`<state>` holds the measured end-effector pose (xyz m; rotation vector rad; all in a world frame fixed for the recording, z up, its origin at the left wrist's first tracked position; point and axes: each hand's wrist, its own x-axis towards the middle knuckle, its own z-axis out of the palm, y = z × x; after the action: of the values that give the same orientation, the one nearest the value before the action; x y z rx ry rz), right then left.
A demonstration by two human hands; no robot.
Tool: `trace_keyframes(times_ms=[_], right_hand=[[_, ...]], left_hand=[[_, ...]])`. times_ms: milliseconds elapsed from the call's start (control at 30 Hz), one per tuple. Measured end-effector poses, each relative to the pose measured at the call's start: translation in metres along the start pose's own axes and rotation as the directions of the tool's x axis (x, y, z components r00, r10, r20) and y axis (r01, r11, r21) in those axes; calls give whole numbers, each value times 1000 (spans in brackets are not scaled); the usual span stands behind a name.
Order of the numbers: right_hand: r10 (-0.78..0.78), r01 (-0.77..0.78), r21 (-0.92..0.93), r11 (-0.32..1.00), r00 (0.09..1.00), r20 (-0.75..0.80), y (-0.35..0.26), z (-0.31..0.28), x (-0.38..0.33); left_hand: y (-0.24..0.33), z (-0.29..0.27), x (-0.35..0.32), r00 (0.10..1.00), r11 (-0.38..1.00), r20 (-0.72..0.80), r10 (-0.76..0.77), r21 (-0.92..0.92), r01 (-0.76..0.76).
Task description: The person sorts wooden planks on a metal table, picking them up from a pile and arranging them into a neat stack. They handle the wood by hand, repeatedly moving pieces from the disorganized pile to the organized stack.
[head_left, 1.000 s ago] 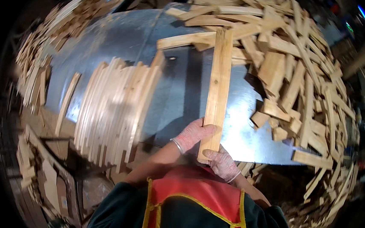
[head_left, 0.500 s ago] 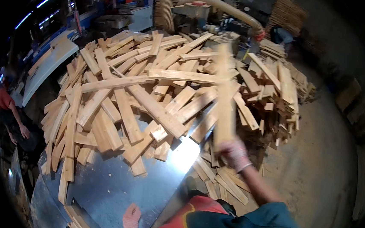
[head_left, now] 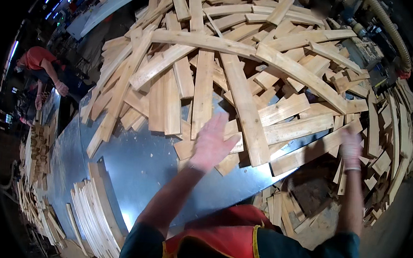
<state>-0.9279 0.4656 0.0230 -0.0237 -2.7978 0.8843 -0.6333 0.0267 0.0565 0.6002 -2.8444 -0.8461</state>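
My left hand (head_left: 211,146), in a pale glove, reaches over the near edge of a heap of wooden boards. Its fingers are stretched out, with the thumb apart, and nothing is in it. Just right of it a long board (head_left: 244,110) slants down toward me. My right hand (head_left: 351,149), also gloved, is at the right end of another board (head_left: 311,148) at the table's front edge. Motion smears its fingers, so whether they grip that board is unclear. Beneath the boards lies a shiny metal tabletop (head_left: 140,172).
A row of stacked thin boards (head_left: 94,212) stands at the near left. Past the table's left side a person in a red top (head_left: 44,65) works beside more stacked wood (head_left: 38,152). More boards (head_left: 395,139) are piled at the far right, near a ribbed hose (head_left: 391,29).
The upright board that my right hand held is no longer in it. My left hand has moved up and forward to the heap, and its fingers have spread. The view has turned left.
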Motion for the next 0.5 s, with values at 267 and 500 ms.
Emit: trace_keyframes(times_ms=[267,500], right_hand=[[434,-705,691,-161,578,691,-180,129,-202],[32,-836,549,-1,549,835,-207,89,-342]], left_hand=[[-22,51,37,889,924,427,-164,-250,290],[-37,17,-154,874,742,447,-189,-518,425]])
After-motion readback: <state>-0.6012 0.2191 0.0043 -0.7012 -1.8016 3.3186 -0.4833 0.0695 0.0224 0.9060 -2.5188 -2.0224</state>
